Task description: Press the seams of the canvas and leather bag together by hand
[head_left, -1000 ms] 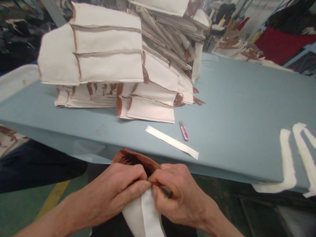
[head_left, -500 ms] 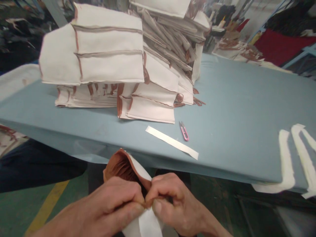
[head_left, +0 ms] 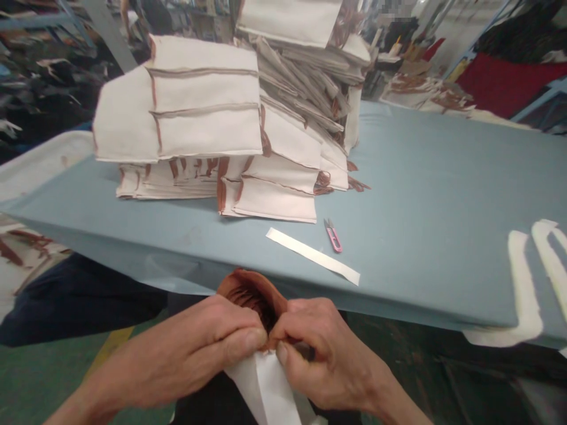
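The left hand (head_left: 221,336) is closed in a pinch on the edge of a white fabric piece (head_left: 261,383) with a brown lining (head_left: 250,283). The right hand (head_left: 319,348) grips the same edge just beside it, thumb and bent forefinger pressed together, and the fingertips of the 2 hands nearly meet. A dark object (head_left: 306,352) shows between the right hand's fingers, too hidden to name. The fabric piece is in front of the person's body, at the near edge of the blue-green surface (head_left: 434,224); its brown lining gapes open above the hands, and its white part hangs below them.

On the surface beyond the hands lies a straight white strip (head_left: 312,255), set slantwise. Just behind its right half are pink-handled thread snips (head_left: 333,236), blades pointing away from the person. Farther back, at the left and middle, stand piles of cream fabric pieces (head_left: 208,130) with brown edging, some pieces overlapping. At the right, 2 bent white strips lie near the edge; the nearer bent strip (head_left: 525,289) reaches over it. Below the surface at the left is dark blue cloth (head_left: 88,304), above a green floor (head_left: 146,392) with a yellow line (head_left: 108,351).
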A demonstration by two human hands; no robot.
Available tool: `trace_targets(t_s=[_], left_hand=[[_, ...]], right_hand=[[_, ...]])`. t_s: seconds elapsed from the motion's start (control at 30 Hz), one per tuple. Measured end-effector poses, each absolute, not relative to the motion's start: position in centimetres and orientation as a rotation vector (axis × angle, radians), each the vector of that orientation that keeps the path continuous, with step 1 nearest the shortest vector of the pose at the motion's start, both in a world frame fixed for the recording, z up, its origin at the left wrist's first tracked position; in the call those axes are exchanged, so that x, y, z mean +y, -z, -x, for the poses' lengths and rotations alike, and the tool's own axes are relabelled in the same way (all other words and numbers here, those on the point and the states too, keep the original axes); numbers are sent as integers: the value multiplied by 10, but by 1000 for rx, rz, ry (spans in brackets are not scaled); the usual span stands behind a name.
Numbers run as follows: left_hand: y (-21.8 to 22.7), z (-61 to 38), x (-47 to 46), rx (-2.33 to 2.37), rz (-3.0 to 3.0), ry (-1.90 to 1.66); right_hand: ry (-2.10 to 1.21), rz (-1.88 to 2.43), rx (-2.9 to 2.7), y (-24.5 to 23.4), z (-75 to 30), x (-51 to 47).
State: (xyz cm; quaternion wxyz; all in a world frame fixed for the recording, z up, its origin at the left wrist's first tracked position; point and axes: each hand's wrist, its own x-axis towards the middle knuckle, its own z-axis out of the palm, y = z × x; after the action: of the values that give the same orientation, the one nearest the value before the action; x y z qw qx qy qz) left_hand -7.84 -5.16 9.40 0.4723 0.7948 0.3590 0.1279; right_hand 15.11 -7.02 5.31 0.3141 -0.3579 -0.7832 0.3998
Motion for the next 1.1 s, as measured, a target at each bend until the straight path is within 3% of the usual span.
trace_targets(t_s=[0.3, 0.4, 0.6, 0.73, 0.93, 1.1], left_hand=[[-86, 58, -66, 996, -2224, -178], [-81, 56, -64, 997, -2072, -180], [-56, 54, -68, 861, -1486, -483], [-40, 47, -75, 855, -1195, -608], [-43, 46, -76, 904, -1261, -685], [-61, 54, -78, 1132, -1559, -773]], right_hand=[[-860, 1105, -2220, -62, -154, -67], [-1075, 1071, -2141, -60, -158, -65], [-1862, 842, -1559, -48, -159, -61], [-2083, 707, -1238, -36, -158, -62], [-1896, 882, -1348, -33, -162, -58], [-1531, 942, -1509, -48, -169, -54]])
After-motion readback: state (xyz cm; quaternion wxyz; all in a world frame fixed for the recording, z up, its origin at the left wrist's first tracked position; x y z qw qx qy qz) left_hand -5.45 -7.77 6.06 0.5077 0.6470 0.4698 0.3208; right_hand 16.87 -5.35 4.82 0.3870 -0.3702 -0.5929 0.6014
